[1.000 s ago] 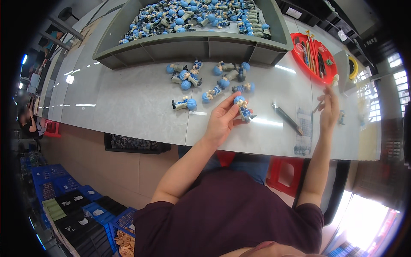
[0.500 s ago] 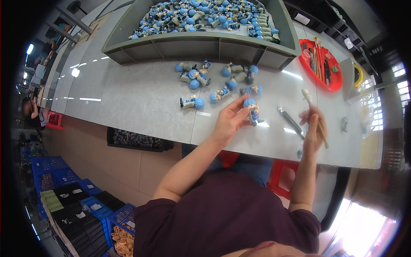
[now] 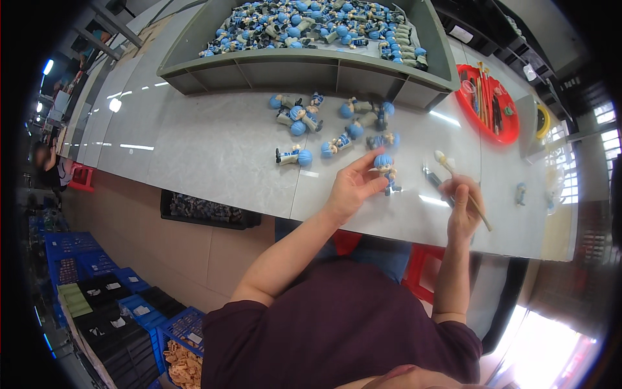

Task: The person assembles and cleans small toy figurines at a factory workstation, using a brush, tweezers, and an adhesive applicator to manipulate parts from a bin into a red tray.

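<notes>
My left hand (image 3: 353,188) pinches a small blue-haired figurine (image 3: 386,174) upright between thumb and fingers, just above the table. In my right hand (image 3: 465,204) is a long, thin swab stick (image 3: 481,211). Its whitish, padded tip points up and left toward the figurine, a little apart from it. A slim metal-coloured tool (image 3: 431,176), perhaps a craft knife, lies on the table, partly hidden by my right hand. Several more figurines (image 3: 295,156) lie loose beyond my left hand, some of them heaped together.
A large grey bin (image 3: 285,72) full of figurines stands at the back. To the right are a red tray (image 3: 512,133) of brushes and tools, a yellow tape roll (image 3: 543,118) and a lone small figure (image 3: 521,194). A black crate (image 3: 210,219) sits below the table's front edge.
My right hand has moved left with the swab stick, bringing its tip closer to the figurine. The figurine in my left hand has turned slightly and shifted a little.
</notes>
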{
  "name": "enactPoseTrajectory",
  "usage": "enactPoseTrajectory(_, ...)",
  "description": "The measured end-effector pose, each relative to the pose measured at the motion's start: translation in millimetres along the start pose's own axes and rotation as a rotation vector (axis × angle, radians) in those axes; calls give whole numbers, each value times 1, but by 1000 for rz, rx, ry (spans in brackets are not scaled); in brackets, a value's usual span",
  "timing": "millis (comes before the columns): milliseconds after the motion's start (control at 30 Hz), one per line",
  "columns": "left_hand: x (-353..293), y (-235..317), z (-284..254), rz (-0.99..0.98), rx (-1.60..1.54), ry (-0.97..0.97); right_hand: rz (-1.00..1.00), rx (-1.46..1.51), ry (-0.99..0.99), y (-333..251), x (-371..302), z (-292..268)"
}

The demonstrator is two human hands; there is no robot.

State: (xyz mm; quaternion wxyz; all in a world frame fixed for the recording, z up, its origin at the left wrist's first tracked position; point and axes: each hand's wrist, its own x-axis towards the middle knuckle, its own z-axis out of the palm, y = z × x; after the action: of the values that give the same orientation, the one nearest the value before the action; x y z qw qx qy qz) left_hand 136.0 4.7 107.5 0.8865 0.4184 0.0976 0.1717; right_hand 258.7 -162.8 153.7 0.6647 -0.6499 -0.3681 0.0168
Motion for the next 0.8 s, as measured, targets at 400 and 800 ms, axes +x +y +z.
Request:
enactPoseTrajectory(400, -1, -1, 1, 69, 116, -30, 37, -137, -80, -7, -4, 1)
enactPoseTrajectory(800, -4, 2, 2, 73, 121, -57, -26, 33, -226, -14, 1, -5)
